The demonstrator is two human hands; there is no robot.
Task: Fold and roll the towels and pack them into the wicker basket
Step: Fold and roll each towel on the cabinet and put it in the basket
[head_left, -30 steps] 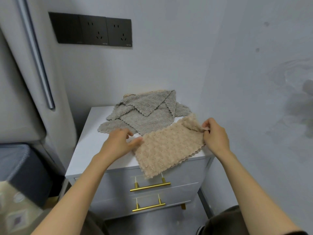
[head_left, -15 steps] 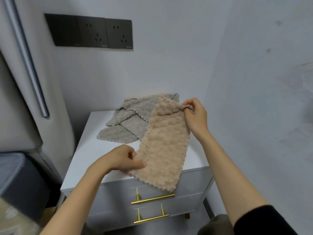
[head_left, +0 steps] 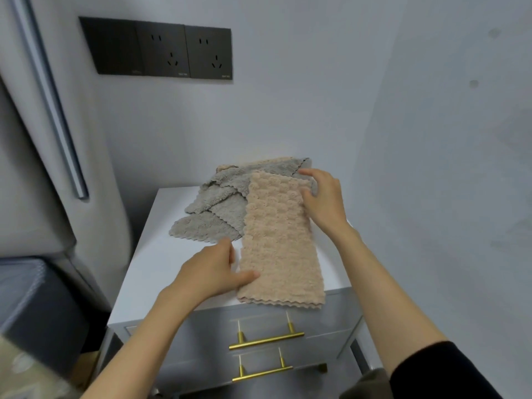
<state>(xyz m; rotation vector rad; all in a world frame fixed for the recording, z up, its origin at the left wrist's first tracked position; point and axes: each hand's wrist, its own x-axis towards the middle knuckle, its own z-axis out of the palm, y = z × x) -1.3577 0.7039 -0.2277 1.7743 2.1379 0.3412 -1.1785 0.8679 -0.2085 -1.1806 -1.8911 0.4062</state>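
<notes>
The beige towel [head_left: 280, 243] lies on the white cabinet top [head_left: 149, 269] as a long folded strip. It runs from the near edge at 6 o'clock up toward the wall at 12 o'clock. Its far end rests over the grey towels [head_left: 218, 208], and its near end overhangs the cabinet's front edge a little.

The left hand [head_left: 213, 272] sits at about 8 o'clock of the strip, palm down on the cabinet top. Its fingers are nearly straight, and the thumb presses on the towel's left edge. The right hand [head_left: 322, 197] sits at about 1 o'clock of the strip. It lies flat with the fingers spread, resting on the towel's upper right edge, and pinches nothing.

The beige towel is plush, with a bumpy, bubbled pile and a scalloped hem that shows doubled layers at the near end. The grey towels are fluffier, also scallop-edged, and lie in a loose, overlapping heap at 10 o'clock of the strip.

The cabinet is smooth and glossy. Two slim brass bar handles [head_left: 266, 339] sit on its grey drawer fronts. A dark matte socket panel [head_left: 161, 48] hangs on the wall at 11 o'clock.
</notes>
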